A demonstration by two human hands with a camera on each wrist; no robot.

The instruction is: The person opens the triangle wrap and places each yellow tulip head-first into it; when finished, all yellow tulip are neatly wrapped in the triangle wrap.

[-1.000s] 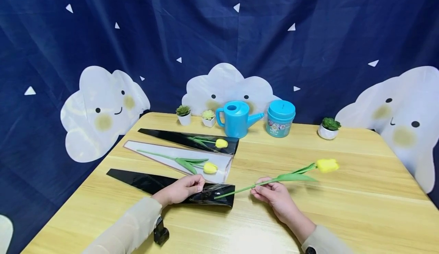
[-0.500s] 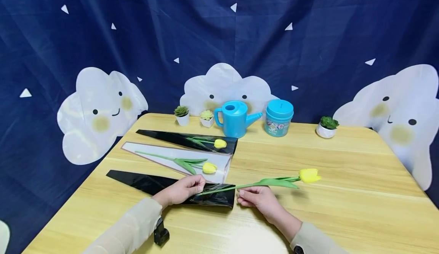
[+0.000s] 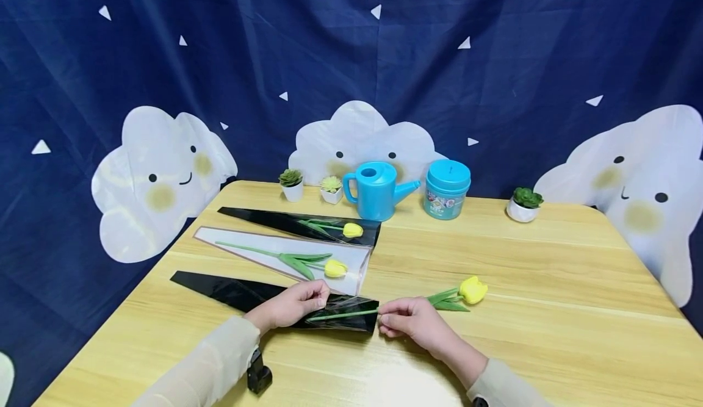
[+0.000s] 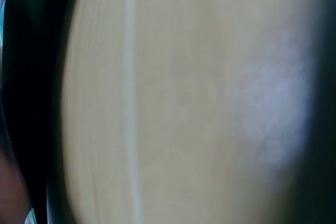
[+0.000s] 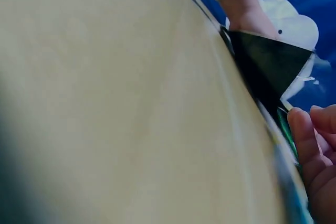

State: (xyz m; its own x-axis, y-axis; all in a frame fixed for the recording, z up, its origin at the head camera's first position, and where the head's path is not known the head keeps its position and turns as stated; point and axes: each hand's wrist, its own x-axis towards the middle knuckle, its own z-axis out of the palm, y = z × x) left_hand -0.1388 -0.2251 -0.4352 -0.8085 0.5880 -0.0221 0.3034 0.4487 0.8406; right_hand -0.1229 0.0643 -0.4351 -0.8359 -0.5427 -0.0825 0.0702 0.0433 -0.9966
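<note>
- Left hand (image 3: 291, 306): fingers curled, pinching the top film layer at the wide mouth of the long black-and-clear tapered plastic flower sleeve (image 3: 258, 297). The hand lies over the sleeve's mid-section.
- Right hand (image 3: 409, 321): fingers and thumb closed on the green stem of the yellow artificial tulip (image 3: 472, 289), just at the 3 o'clock side of the sleeve mouth. In the right wrist view the fingertips (image 5: 302, 129) sit against the stem beside the sleeve's black edge.
- Tulip position: the stem end lies inside the sleeve mouth, under the clear film; the leaves and yellow head lie outside, at 2 o'clock from the right hand, low over the light wooden table (image 3: 549, 309).
- Sleeve position: flat on the table, narrow tip towards 9 o'clock, wide mouth towards 3 o'clock, between the two hands.
- At 12 o'clock from the left hand: a white-backed sleeve with a yellow tulip (image 3: 285, 259), and beyond it a second black sleeve with a yellow tulip (image 3: 307, 224).
- Rear table edge: blue plastic watering can (image 3: 376, 190), teal lidded canister (image 3: 447, 189), three small potted succulents (image 3: 293, 184).
- Left wrist view: blurred; shows only table surface and a dark edge.
</note>
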